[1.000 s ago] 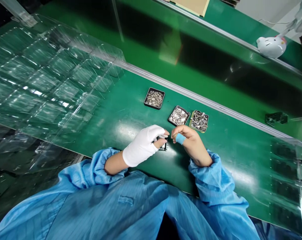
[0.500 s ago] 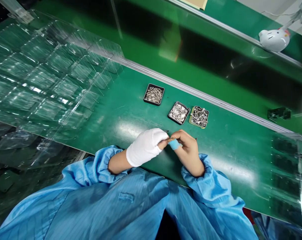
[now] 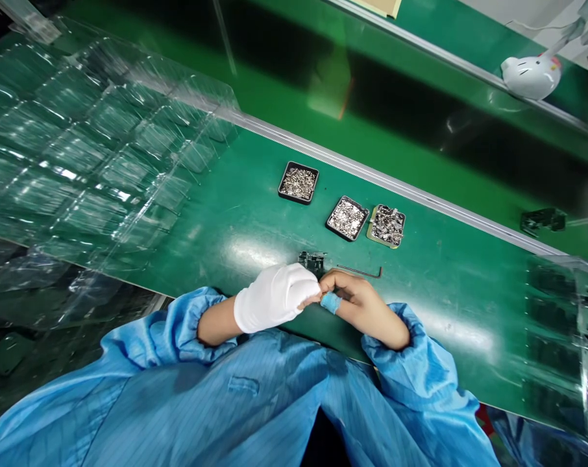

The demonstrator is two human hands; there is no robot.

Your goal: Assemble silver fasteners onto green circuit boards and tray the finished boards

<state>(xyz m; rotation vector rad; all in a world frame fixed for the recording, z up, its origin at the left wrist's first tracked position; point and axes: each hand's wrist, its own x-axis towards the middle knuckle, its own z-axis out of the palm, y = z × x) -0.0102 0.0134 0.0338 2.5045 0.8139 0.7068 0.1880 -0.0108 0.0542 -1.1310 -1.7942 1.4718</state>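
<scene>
My left hand [image 3: 274,297], in a white glove with bare fingertips, is closed, its fingertips meeting those of my right hand [image 3: 355,301]. The right hand is bare apart from blue tape on the thumb, and its fingers are pinched together. Whatever lies between the fingertips is too small or hidden to make out. Just beyond the gloved fingers is a dark part with metal edges [image 3: 313,261], partly covered by the glove. A thin L-shaped hex key [image 3: 367,272] lies on the green table beyond my right hand.
Black tray [image 3: 298,200] and two trays closer to me, one dark [image 3: 341,235] and one yellowish [image 3: 379,241], hold small shiny metal pieces. Clear compartmented plastic trays [image 3: 99,155] cover the left side; more trays [image 3: 557,324] with dark parts stand right. A metal rail [image 3: 372,172] borders the table's back.
Both hands have come down slightly towards my body, fingertips still together. The dark part and the hex key, mostly covered by the hands before, now show beyond them.
</scene>
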